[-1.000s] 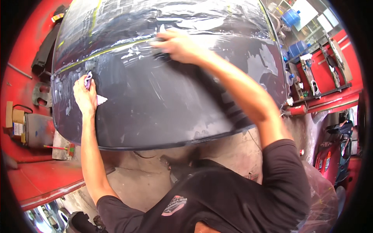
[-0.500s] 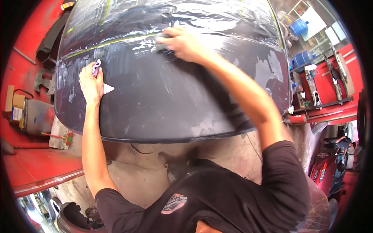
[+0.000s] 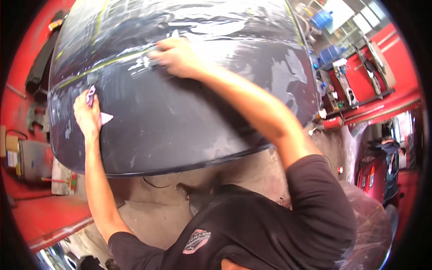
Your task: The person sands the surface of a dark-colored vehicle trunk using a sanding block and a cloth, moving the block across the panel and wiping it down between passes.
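Observation:
A wide dark grey car panel [image 3: 157, 126] with wet streaks and pale patches lies in front of me. My left hand [image 3: 87, 113] rests at its left side, closed on a crumpled pale purple cloth [image 3: 91, 96]. A pale corner of it sticks out beside the wrist. Farther up, my right hand [image 3: 180, 58] is closed on a small grey pad [image 3: 153, 58] pressed against the wet panel just below the yellow tape [image 3: 108, 64]. Motion blurs the pad, and the fingers partly cover it.
Shiny plastic film [image 3: 202, 27] covers the car beyond the tape. A rack of parts [image 3: 353, 85] and blue water jugs [image 3: 330, 54] stand at the right. On the left are a red wall, a grey container [image 3: 36, 159] and a brush [image 3: 72, 181].
My right hand has slid the grey pad slightly left along the tape relative to the panel. The whole view has shifted and tilted; my left hand keeps its place on the panel with the cloth.

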{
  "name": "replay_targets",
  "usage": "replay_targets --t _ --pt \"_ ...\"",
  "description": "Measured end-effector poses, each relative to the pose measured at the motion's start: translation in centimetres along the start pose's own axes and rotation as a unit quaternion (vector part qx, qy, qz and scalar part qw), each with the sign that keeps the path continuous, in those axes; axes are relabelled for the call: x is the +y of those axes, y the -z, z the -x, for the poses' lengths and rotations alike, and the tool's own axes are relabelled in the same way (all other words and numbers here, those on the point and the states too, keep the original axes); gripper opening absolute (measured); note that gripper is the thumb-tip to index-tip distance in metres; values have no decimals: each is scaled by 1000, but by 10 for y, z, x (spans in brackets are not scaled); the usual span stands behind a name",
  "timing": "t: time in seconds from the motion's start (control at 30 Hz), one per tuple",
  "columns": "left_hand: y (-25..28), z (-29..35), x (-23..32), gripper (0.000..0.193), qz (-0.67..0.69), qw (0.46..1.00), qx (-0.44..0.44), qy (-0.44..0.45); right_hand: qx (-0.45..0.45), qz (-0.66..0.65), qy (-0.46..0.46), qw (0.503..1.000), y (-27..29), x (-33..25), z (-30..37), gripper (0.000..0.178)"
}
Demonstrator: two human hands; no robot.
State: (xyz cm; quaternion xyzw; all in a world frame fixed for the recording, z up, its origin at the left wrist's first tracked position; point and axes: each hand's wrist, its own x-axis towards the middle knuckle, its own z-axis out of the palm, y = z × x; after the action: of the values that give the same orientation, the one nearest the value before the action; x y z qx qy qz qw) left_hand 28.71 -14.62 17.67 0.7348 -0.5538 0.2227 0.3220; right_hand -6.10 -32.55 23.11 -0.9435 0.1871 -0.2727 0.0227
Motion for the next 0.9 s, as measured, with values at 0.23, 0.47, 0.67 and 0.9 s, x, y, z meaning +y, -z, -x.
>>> replay_targets --t 0.23,0.47,0.67,0.9 --pt "9 15 -27 35 -8 1000 10 -1 -10 39 -77 996 63 70 98 70" --pt "-7 -6 -5 33 -38 999 20 -29 162 -6 51 985 21 49 57 41" --pt "-4 14 -34 37 3 1000 14 -1 70 -12 82 994 7 27 36 46" --pt "13 5 -6 30 -54 998 19 3 23 159 -90 983 88 104 134 68"
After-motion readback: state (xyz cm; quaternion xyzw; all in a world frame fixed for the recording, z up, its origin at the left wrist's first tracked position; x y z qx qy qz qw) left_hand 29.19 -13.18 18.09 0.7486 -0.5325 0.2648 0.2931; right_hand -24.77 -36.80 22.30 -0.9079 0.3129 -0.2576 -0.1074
